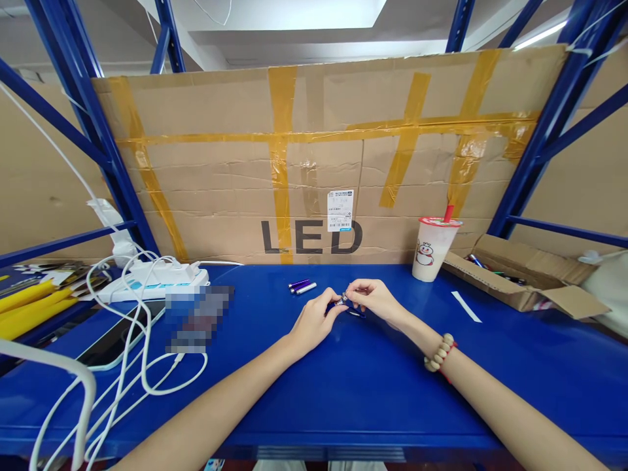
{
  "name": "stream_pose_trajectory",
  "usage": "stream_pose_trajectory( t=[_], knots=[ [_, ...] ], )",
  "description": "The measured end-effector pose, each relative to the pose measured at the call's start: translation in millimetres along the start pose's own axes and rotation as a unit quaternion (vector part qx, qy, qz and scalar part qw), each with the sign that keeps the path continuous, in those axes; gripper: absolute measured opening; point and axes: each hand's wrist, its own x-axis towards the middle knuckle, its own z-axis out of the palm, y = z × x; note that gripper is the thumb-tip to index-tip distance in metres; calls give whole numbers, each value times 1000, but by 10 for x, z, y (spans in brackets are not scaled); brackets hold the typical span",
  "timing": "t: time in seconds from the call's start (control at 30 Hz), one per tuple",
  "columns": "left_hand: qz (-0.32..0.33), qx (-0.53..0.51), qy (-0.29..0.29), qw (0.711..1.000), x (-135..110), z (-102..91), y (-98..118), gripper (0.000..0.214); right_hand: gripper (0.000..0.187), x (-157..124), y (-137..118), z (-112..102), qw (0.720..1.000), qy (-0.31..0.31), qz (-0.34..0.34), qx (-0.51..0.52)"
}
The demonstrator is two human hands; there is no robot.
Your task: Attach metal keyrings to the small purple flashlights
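Observation:
Both my hands meet over the middle of the blue bench (343, 379). My left hand (311, 322) is closed in a pinch on the near end of a small dark blue pen-like item (343, 302). My right hand (375, 297), with a bead bracelet at the wrist, pinches the same item's silvery tip from the right. Just beyond my hands, two or three small pen-like pieces (302, 286), purple and white, lie loose on the bench.
A white power strip (154, 280) with tangled white cables sits at the left, beside a phone (115, 340) and yellow items (29, 304). A lidded drink cup (432, 248) and an open cardboard box of pens (520, 278) stand at the right. Taped cardboard (318, 157) closes the back.

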Motion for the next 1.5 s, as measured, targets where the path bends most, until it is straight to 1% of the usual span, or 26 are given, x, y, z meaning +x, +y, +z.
stream_pose_trajectory(
  t=[0.1, 0.37, 0.57, 0.67, 0.87, 1.1, 1.33, 1.5],
  knots=[
    [-7, -1, 12, 1000, 16, 4, -19, 10, 39, 8, 14, 12, 1000, -4, 3, 8],
    [-33, -10, 10, 999, 30, 3, -45, 12, 42, 3, 31, 35, 1000, -15, 18, 13],
    [-56, -18, 41, 997, 49, 10, -71, 13, 43, 7, 1, 68, 999, 28, 21, 34],
    [-59, -18, 44, 997, 57, 12, -89, 13, 43, 17, -1, 61, 998, 34, 18, 41],
    [-53, -23, 33, 998, 47, 23, -90, 16, 41, 4, -11, 23, 999, 28, 6, 27],
    [-21, -15, 16, 1000, 31, -3, -50, 17, 38, -20, -38, -14, 1000, -16, 21, -4],
    [11, 11, -17, 1000, 12, 0, -89, 15, 39, -12, -5, -86, 996, -51, 43, -50],
    [25, 32, -53, 998, 0, -4, -93, 13, 36, -34, -28, -84, 993, -69, 58, -78]
  ],
)
